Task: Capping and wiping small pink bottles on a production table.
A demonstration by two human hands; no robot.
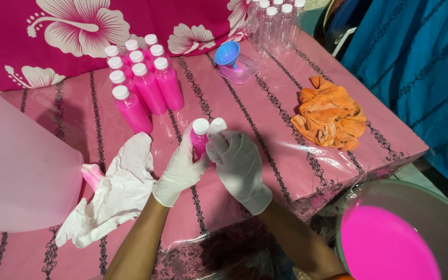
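Both my hands wear white gloves and close around one small bottle [199,139] of pink liquid with a white cap, held upright over the pink table. My left hand [181,168] wraps the bottle from the left. From the right my right hand [239,163] covers its body, fingers up near the cap. Several filled pink bottles [142,85] with white caps stand grouped at the back left of the table.
A blue funnel [227,53] rests on a clear box. Empty clear bottles [275,23] stand at the back. An orange cloth [329,114] lies right. White cloth [112,192] lies left beside a big translucent jug [19,166]. A basin [442,218] holds pink liquid at lower right.
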